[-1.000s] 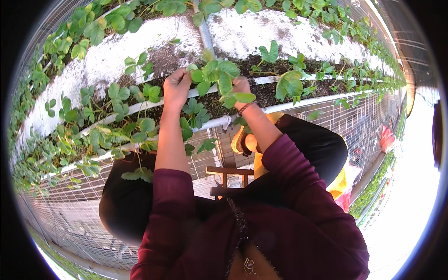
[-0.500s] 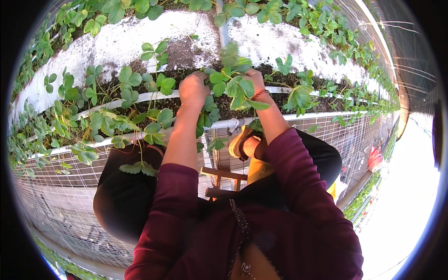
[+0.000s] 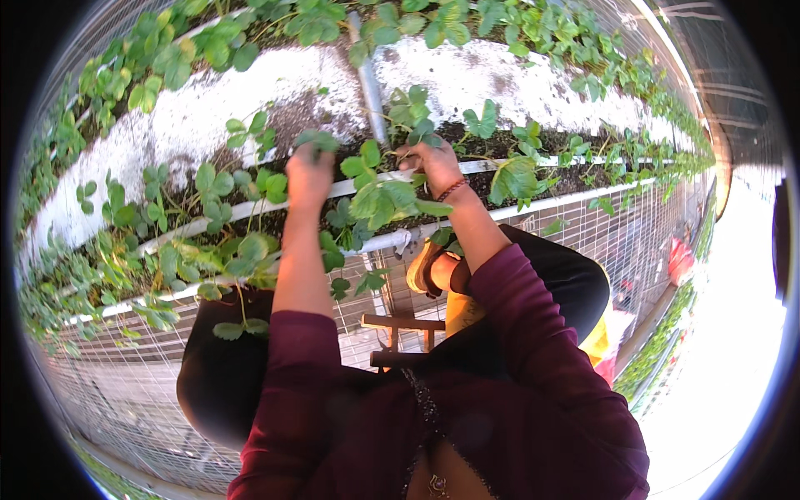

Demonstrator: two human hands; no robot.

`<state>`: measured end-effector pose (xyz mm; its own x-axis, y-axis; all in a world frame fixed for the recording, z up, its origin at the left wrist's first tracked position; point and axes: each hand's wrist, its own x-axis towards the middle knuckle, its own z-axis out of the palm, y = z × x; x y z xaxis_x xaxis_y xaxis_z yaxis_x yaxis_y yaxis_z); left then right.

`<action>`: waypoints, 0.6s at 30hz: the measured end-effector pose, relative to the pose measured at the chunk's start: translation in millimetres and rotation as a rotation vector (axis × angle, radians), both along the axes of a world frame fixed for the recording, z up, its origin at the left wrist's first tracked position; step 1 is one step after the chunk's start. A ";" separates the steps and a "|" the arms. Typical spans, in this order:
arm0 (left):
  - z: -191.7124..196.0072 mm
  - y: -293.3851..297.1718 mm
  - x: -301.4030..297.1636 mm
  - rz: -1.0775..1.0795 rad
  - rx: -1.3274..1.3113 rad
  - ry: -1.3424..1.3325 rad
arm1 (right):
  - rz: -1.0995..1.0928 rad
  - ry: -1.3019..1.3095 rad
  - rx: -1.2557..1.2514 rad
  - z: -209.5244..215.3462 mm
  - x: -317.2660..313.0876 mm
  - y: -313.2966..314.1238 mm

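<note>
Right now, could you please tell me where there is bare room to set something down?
The white strip, soil-specked, is mostly bare left of the grey post, and right of it below the far leaves. It is crowded between the left hand and right hand, where a plant fills the gap, and leftward along the near leaves.

Harsh daylight, fisheye bend
White glare floods the right side; wire mesh (image 3: 125,392) bows at left; left hand (image 3: 309,178) slightly blurred.
</note>
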<state>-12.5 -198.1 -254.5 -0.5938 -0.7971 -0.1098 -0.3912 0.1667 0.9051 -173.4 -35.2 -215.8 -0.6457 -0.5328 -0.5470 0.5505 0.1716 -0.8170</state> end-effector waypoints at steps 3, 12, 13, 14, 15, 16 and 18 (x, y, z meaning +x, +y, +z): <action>42.8 3.4 3.5 0.134 0.499 0.268 | 0.025 0.010 -0.068 -11.4 -3.0 11.5; 98.1 36.1 21.2 -0.252 0.200 0.237 | 0.354 0.207 0.042 -0.7 9.5 -2.6; 93.7 37.5 18.6 -0.271 0.205 0.245 | 0.400 0.271 0.045 -0.3 10.9 -7.1; 90.3 35.8 14.3 -0.290 0.210 0.253 | 0.446 0.300 0.039 0.4 11.2 -11.3; 85.4 32.7 9.6 -0.307 0.216 0.262 | 0.494 0.331 0.033 1.4 10.6 -13.8; 75.7 25.1 6.2 -0.181 0.446 0.470 | 0.488 0.278 0.013 -1.9 11.0 -16.5; 74.7 9.9 -4.5 0.024 0.450 0.274 | 0.472 0.183 -0.007 -10.5 5.5 -14.7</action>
